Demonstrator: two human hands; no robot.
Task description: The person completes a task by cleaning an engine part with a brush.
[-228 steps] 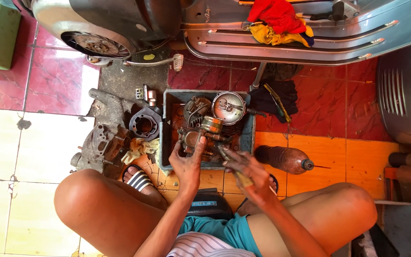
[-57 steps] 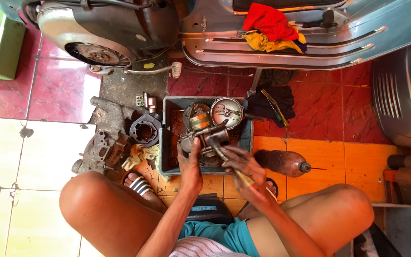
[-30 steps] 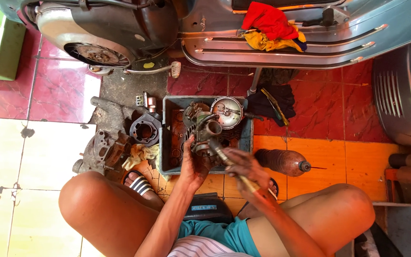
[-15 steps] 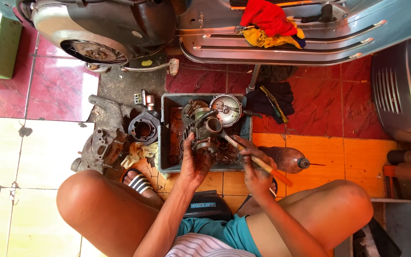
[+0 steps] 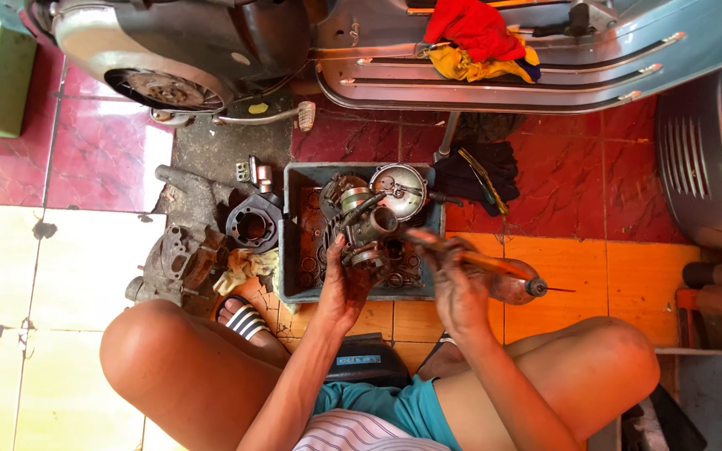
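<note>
Above tray (image 5: 292, 288), carburetor (image 5: 369, 238) within left grip (image 5: 346, 288)

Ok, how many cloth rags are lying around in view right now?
3: a red rag on the scooter's footboard, a yellow rag just under it, and a pale rag on the floor left of the tray. Others may be hidden.

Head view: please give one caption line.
Left hand holds a greasy engine part over a tray; right hand holds a tool.
</note>
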